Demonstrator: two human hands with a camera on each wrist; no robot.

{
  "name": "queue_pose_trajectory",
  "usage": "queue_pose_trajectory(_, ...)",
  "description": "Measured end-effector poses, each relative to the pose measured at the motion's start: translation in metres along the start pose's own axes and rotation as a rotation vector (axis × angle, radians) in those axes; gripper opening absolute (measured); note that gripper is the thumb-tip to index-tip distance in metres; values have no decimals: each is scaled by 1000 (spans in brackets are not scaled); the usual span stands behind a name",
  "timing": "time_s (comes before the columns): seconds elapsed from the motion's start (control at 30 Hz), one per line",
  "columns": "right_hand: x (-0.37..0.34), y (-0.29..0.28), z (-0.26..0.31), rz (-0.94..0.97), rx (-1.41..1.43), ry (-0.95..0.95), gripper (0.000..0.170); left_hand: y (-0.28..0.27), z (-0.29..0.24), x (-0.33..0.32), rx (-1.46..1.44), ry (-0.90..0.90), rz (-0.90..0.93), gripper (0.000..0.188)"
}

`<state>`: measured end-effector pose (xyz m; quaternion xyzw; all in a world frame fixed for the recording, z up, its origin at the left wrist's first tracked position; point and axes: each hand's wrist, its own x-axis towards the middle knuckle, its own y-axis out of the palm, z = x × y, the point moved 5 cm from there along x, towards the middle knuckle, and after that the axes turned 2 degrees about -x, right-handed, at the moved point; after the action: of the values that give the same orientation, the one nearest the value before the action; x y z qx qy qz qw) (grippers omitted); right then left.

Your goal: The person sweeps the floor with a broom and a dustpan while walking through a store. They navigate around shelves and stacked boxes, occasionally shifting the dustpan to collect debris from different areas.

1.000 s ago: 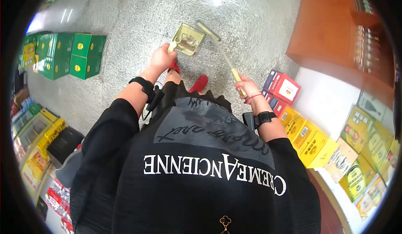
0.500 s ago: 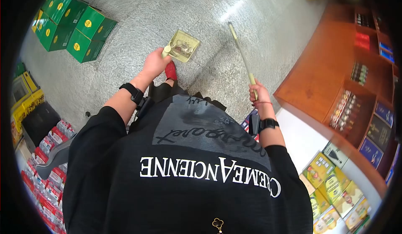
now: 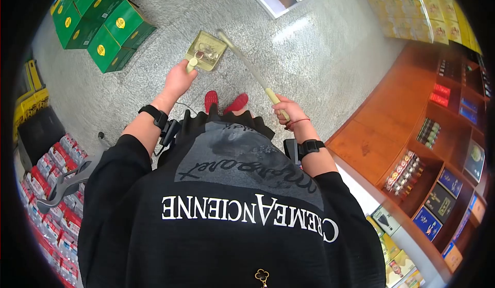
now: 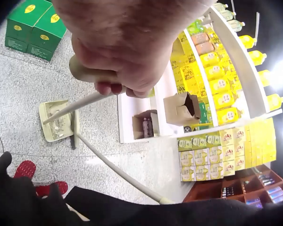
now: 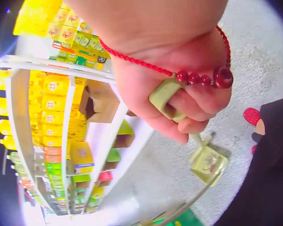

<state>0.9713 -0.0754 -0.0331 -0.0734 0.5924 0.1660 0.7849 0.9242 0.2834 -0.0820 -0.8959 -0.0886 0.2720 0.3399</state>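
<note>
My left hand (image 3: 179, 80) grips the handle of a pale yellow-green long-handled dustpan (image 3: 215, 63) that is down at the floor ahead of my feet. Small litter lies inside the pan, which also shows in the left wrist view. In my right hand (image 3: 290, 110) is the upper end of a broom (image 3: 251, 70), its stick slanting forward and left. The broom's head is at the pan's open edge, as the left wrist view shows. Curled fingers wrap the broom's looped grip end (image 5: 166, 94) in the right wrist view.
Stacked green boxes (image 3: 124, 22) stand at the front left. Red-and-white packs of bottles (image 3: 51, 200) lie at left beside a grey chair part (image 3: 64, 185). A wooden shelf unit (image 3: 371, 128) runs along the right. White shelves (image 4: 212, 70) with yellow bottles are ahead.
The broom head swung out to the right, away from the dustpan, then came back left to its edge. The view has turned right, bringing more shelves into sight. The left hand keeps its grip.
</note>
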Motion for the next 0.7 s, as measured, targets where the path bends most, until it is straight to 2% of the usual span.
queue_pose_trajectory(0.1,-1,6,38,111,-3,-22,66,-18,0,16,-21,-36,-59,34)
queue_pose_trajectory(0.2,-4,0,64,79,-90,-64,63,-33,10,37,-27,-54,-134,34)
queue_pose_trajectory(0.3,-1,-24,97,22,-81,-131,65,-51,6,57,5,-110,-113,33)
queue_pose_trajectory(0.33,5,-28,112,38,-98,-133,65,-56,5,65,4,-126,-126,33)
queue_pose_trajectory(0.4,20,-45,147,-67,-148,-179,67,-62,2,78,-1,-166,-152,33)
queue_pose_trajectory(0.53,84,-61,224,-58,-192,-193,68,-79,-11,116,-18,-222,-236,33)
queue_pose_trajectory(0.6,115,-46,254,-88,-207,-183,66,-86,-20,130,-12,-251,-268,33)
queue_pose_trajectory(0.7,132,2,279,15,-128,-108,67,-98,-31,147,-41,-247,-316,32)
